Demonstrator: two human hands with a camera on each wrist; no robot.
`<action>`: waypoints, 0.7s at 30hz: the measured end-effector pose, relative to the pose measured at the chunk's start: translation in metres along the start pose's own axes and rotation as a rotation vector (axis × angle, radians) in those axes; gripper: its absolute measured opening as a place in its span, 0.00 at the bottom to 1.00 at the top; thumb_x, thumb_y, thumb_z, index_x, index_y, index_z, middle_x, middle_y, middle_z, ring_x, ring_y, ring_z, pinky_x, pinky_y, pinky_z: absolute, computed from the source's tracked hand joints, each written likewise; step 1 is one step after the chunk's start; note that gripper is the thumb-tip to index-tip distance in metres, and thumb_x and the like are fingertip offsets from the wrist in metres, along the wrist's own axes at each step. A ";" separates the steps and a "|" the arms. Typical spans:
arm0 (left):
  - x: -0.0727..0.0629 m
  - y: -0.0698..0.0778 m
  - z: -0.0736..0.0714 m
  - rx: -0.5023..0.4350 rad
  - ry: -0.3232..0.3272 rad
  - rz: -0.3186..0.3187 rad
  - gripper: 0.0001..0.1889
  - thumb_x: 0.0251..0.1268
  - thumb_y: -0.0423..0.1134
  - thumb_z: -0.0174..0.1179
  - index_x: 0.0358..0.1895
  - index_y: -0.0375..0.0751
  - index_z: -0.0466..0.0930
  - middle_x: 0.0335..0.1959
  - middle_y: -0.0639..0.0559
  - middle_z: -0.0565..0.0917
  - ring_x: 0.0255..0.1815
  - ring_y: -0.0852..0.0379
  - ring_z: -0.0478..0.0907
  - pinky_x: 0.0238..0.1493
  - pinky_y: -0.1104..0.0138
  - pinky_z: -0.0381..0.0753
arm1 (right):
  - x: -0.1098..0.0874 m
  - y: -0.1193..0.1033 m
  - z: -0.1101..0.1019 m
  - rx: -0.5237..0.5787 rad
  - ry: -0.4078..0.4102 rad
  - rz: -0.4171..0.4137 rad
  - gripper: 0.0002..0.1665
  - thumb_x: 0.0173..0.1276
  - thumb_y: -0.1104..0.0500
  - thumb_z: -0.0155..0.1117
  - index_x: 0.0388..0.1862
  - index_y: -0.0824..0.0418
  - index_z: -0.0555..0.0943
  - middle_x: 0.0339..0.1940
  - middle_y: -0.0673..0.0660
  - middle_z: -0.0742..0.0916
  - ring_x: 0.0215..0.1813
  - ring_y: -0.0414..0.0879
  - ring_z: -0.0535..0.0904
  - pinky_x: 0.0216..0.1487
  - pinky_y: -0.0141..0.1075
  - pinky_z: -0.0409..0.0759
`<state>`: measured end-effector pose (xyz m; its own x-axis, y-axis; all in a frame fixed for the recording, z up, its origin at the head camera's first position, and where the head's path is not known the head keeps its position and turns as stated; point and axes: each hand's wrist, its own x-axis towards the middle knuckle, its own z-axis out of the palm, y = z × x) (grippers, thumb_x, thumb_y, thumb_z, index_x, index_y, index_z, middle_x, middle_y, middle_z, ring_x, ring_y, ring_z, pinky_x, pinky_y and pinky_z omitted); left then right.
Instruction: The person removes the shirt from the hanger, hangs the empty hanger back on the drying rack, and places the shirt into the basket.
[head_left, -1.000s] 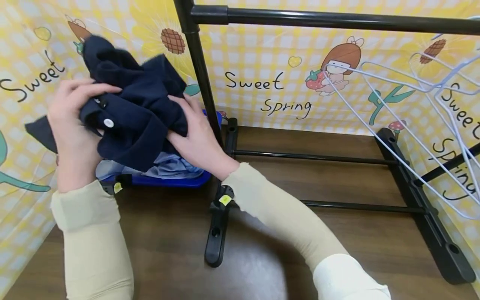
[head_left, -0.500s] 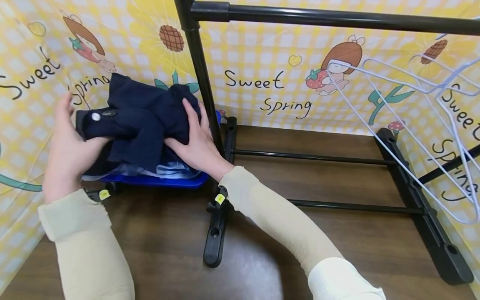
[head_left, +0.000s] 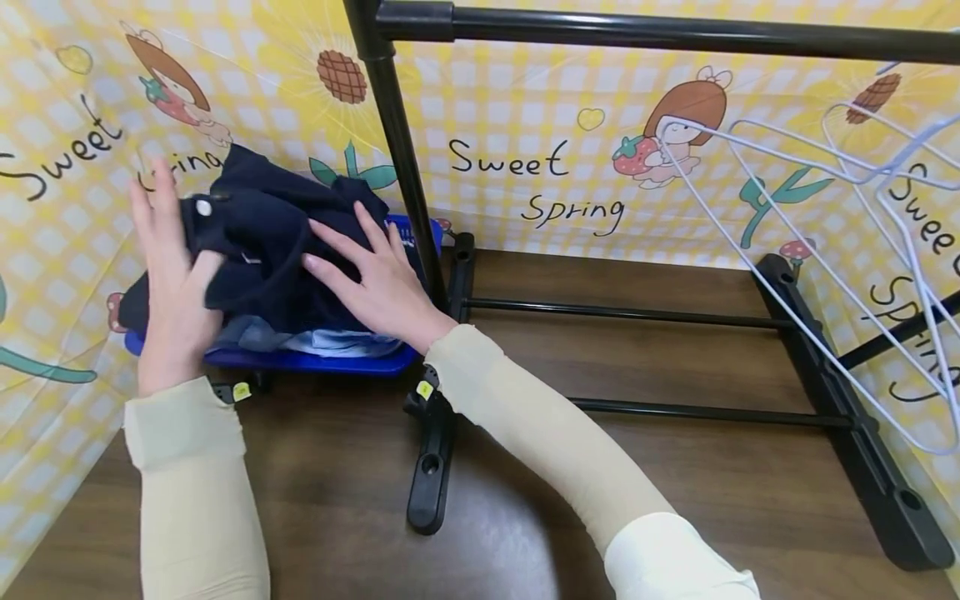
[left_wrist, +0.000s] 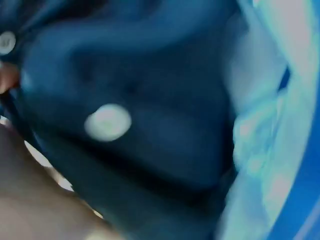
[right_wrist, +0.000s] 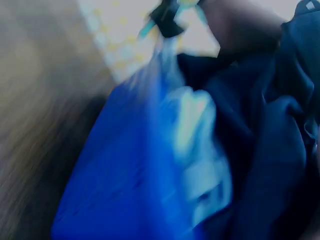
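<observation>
A bunched navy garment (head_left: 258, 225) with white buttons lies on top of light blue clothing (head_left: 341, 342) in a blue basket (head_left: 315, 362), at the left of the head view. My left hand (head_left: 176, 300) stands at the garment's left side, fingers extended upward and thumb against the cloth. Spread fingers of my right hand (head_left: 386, 287) press on the garment's right part. In the left wrist view, navy cloth (left_wrist: 165, 85) with a blurred white button fills most of the picture. The right wrist view shows the basket's side wall (right_wrist: 110, 165) beside the clothes.
A black garment rack stands to the right, with its top bar (head_left: 637, 35), post (head_left: 397, 133) close beside the basket, and a foot (head_left: 429, 492) on the brown floor (head_left: 337, 500). Pale wire hangers (head_left: 787, 158) hang at the right. Yellow checked sheeting (head_left: 525, 108) covers the walls.
The navy garment has come down from both hands into the basket. My left hand's fingers have straightened beside it, and the right hand's fingers now lie spread over it.
</observation>
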<state>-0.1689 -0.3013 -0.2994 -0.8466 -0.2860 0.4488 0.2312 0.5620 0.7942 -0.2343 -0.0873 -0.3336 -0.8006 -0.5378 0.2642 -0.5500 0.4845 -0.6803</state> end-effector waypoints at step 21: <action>0.022 -0.068 0.017 0.627 -0.722 -0.308 0.50 0.66 0.81 0.34 0.83 0.59 0.36 0.76 0.35 0.13 0.66 0.15 0.10 0.48 0.15 0.26 | 0.026 0.016 0.036 -0.479 -0.253 0.203 0.41 0.75 0.25 0.40 0.82 0.33 0.56 0.85 0.48 0.50 0.82 0.55 0.46 0.74 0.51 0.61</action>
<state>-0.2116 -0.3330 -0.3503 -0.9631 -0.0654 -0.2613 -0.1653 0.9093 0.3818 -0.2557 -0.1186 -0.3622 -0.8520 -0.5209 -0.0513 -0.4846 0.8220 -0.2990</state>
